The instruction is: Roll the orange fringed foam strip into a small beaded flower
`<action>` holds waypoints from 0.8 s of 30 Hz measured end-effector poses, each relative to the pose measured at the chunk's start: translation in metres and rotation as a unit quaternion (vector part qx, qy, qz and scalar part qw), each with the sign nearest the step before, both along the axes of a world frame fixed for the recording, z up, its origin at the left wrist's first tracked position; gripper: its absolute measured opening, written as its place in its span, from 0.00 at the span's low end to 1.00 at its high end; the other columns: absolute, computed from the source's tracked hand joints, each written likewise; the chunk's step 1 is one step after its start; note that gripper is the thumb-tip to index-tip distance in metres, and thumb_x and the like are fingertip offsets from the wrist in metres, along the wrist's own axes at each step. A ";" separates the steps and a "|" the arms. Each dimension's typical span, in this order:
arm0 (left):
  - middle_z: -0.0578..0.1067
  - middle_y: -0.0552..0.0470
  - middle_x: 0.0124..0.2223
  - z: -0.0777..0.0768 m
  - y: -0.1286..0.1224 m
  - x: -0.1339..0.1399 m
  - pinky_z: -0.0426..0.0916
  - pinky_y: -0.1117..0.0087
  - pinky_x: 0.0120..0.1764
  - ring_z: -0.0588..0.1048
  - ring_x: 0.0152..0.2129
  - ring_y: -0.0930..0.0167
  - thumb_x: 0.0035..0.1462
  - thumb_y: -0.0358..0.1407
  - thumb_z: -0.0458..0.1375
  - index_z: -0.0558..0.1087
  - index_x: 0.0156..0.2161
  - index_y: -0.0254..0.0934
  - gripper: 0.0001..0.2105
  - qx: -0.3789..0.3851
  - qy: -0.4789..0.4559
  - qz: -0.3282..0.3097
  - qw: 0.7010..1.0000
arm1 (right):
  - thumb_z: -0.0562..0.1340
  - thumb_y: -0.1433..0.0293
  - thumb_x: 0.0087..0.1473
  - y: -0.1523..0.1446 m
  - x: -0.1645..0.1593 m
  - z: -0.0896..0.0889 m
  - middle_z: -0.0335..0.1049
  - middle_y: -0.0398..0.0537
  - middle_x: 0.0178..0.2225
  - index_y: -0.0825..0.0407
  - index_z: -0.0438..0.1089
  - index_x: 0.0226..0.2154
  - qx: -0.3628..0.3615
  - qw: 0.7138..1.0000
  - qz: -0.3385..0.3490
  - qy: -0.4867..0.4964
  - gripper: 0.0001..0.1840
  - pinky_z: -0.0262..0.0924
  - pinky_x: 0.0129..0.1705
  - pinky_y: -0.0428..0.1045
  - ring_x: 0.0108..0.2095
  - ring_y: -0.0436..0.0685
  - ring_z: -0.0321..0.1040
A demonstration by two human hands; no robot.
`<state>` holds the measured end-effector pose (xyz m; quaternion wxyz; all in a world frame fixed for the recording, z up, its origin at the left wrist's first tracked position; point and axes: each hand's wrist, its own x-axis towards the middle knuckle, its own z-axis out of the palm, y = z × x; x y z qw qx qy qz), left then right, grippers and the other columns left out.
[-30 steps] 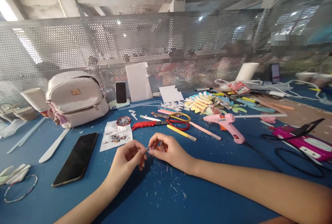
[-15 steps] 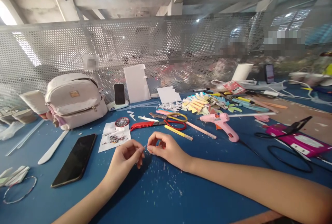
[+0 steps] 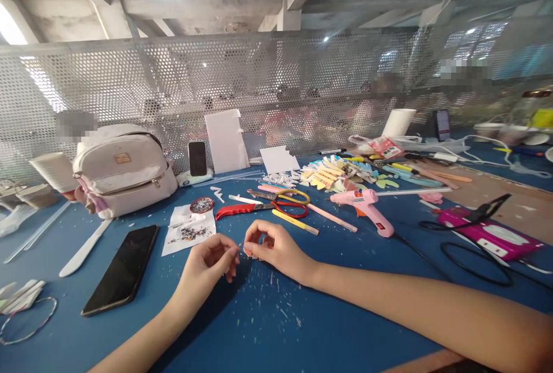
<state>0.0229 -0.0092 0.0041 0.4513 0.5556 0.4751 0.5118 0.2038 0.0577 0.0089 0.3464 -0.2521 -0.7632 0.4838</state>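
Note:
My left hand (image 3: pixel 215 259) and my right hand (image 3: pixel 273 247) meet fingertip to fingertip over the blue table (image 3: pixel 194 338). Both are closed in a pinch. Something tiny and thin seems to run between the fingertips, too small to name. A small orange-pink bit shows under the fingers of my right hand. Close behind the hands lie red-handled scissors (image 3: pixel 237 210), a yellow stick (image 3: pixel 295 222) and a pink stick (image 3: pixel 332 218). Left of them, a white paper sheet (image 3: pixel 176 243) carries dark and coloured specks, with a small round dish (image 3: pixel 201 206) at its edge.
A black phone (image 3: pixel 121 272) and white plastic knife (image 3: pixel 84 249) lie left, before a pale backpack (image 3: pixel 125 171). A pink glue gun (image 3: pixel 365 211), its cord and a magenta power strip (image 3: pixel 488 234) lie right. Cut paper pieces (image 3: pixel 341 174) are heaped behind. Scraps dot the tabletop.
The hands keep nearly the same pinched pose, with the fingertips shifted only slightly. The whole view has moved a little, so the table items appear slightly further left.

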 end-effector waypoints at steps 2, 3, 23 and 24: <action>0.73 0.55 0.24 0.000 0.000 0.000 0.69 0.74 0.23 0.70 0.18 0.75 0.58 0.42 0.61 0.72 0.31 0.34 0.11 -0.001 0.000 0.000 1.000 | 0.63 0.62 0.58 0.000 0.000 0.000 0.70 0.44 0.30 0.53 0.67 0.32 0.005 1.000 -0.002 -0.001 0.11 0.58 0.29 0.45 0.31 0.52 0.67; 0.73 0.55 0.24 0.000 0.000 -0.001 0.69 0.74 0.23 0.70 0.18 0.75 0.58 0.41 0.61 0.72 0.31 0.34 0.11 -0.001 0.001 -0.001 1.000 | 0.63 0.63 0.58 0.000 0.000 0.000 0.69 0.44 0.30 0.53 0.68 0.32 0.008 1.000 -0.004 -0.002 0.10 0.58 0.29 0.45 0.32 0.52 0.67; 0.72 0.55 0.23 0.000 0.000 0.000 0.68 0.75 0.22 0.70 0.17 0.76 0.56 0.43 0.62 0.71 0.30 0.33 0.13 0.001 -0.001 -0.016 1.000 | 0.63 0.71 0.56 -0.001 0.000 -0.003 0.68 0.41 0.29 0.50 0.68 0.37 0.035 0.999 -0.022 0.016 0.05 0.56 0.28 0.44 0.31 0.51 0.67; 0.72 0.55 0.23 0.000 0.000 0.000 0.68 0.75 0.22 0.70 0.18 0.76 0.56 0.43 0.62 0.71 0.30 0.33 0.13 0.001 0.000 -0.017 1.000 | 0.63 0.71 0.56 -0.001 0.000 -0.003 0.68 0.41 0.29 0.50 0.68 0.37 0.035 0.999 -0.022 0.017 0.04 0.56 0.28 0.44 0.31 0.51 0.67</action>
